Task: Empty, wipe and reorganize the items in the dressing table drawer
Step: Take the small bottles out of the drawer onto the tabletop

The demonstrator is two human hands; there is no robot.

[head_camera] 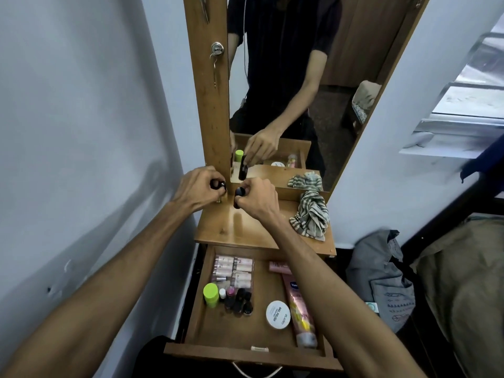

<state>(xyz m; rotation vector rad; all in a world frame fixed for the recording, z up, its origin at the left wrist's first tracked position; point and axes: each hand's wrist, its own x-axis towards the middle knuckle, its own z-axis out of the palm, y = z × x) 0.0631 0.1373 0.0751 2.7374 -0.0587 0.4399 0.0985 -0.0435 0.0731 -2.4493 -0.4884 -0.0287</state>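
The wooden drawer [275,356] is pulled out below the dressing table top [240,227]. Inside lie several pale pink tubes [234,271], a green-capped bottle [211,294], small dark nail polish bottles [240,301], a white round tin [278,314] and a long pink lotion tube [300,315]. Both hands are at the table top's back left corner by the mirror. My left hand [197,188] grips a small black item [219,185]. My right hand [256,199] holds a tall black bottle [239,196] standing on the table top.
A striped cloth [311,214] lies bunched on the table top's right side, against the mirror [286,91]. A white wall runs close on the left. A grey bag [381,279] and a tan bundle [463,282] sit on the floor at right.
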